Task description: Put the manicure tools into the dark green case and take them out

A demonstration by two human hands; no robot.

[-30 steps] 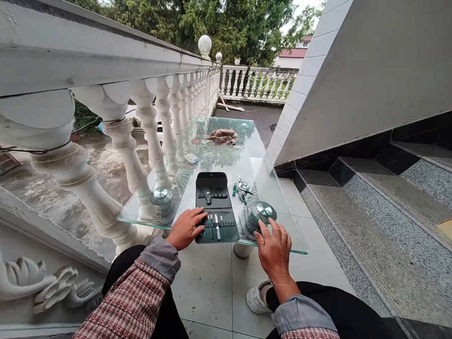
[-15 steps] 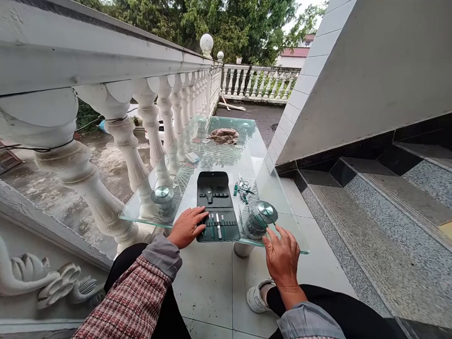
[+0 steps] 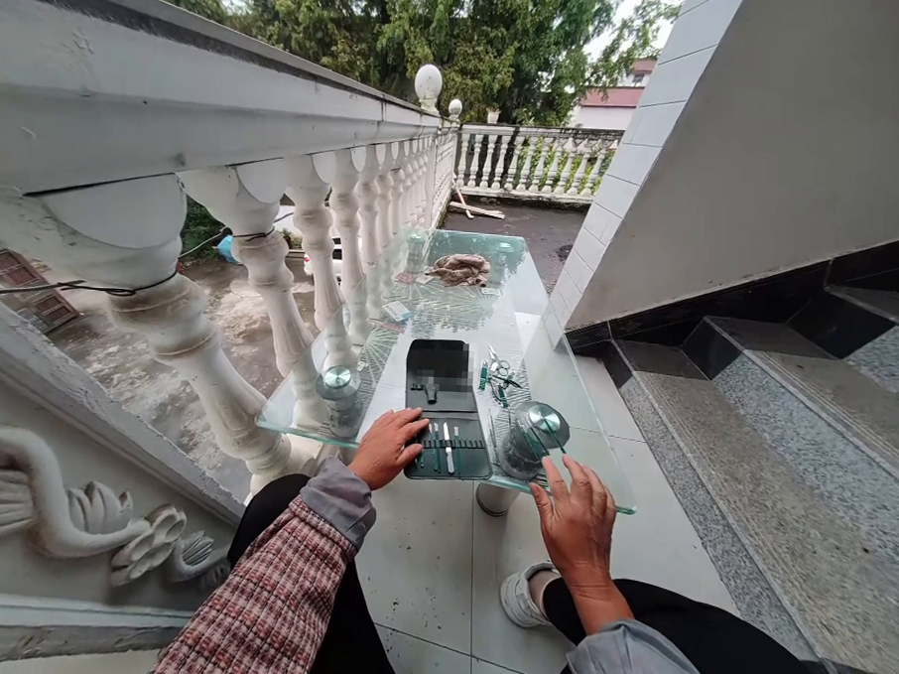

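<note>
A black tool case [image 3: 448, 402] lies unfolded on the glass table [image 3: 390, 339], with several slim green and silver tools [image 3: 449, 451] held in its loops. My left hand [image 3: 390, 448] rests with spread fingers on the case's lower left edge. Close to the table's front right, my right hand [image 3: 580, 517] has its thumb and fingers apart, with nothing clearly between them. Its fingertips are by thin green tools [image 3: 540, 438] lying near a round metal cap [image 3: 543, 418]. Right of the case lies a small cluster of scissors and green-handled tools [image 3: 499, 379].
A crumpled brown cloth [image 3: 459, 269] and a small pale packet [image 3: 397, 312] lie farther back on the table. Another metal cap [image 3: 337, 377] is at the front left. A white balustrade [image 3: 252, 239] runs along the left; stone steps [image 3: 773, 431] rise on the right.
The whole view has shifted slightly, so the scene sits farther right. My left hand stays on the case. My right hand's fingers are spread a little more.
</note>
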